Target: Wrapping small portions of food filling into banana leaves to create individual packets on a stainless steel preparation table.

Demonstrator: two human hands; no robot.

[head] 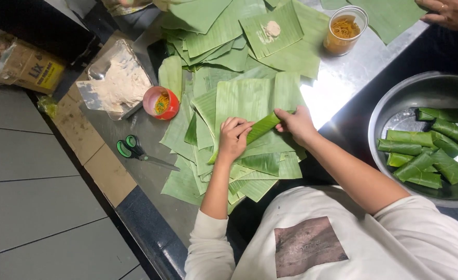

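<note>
A tightly rolled banana-leaf parcel (257, 129) is lying across the top sheet of a stack of cut banana leaves (239, 98) in the middle of the steel counter (337, 83), and the person is holding it at both ends. The left hand (234, 139) is curling its fingers over the nearer end, and the right hand (296, 124) is pinching the far end, so both hands are closed on the roll, one at each end. The roll is looking springy; if either grip is loosening, the leaf is likely to be unwinding and spilling its filling, and hard pinching is risking a split along the leaf's ribs. The loose stack beneath is sliding-prone and is overhanging toward the counter's near edge. To the left, a small red cup (161, 102), a foil tray of pale paste (116, 83) and green-handled scissors (135, 151) are sitting close to the counter's left edge, leaving little room there. At the far edge, a leaf with a dab of paste (271, 30) and a clear cup of orange shreds (345, 30) are standing well apart from the hands. At the right, a metal bowl (395, 101) is holding finished rolls (426, 150), and another person's hand (449, 13) is resting at the far right corner.
</note>
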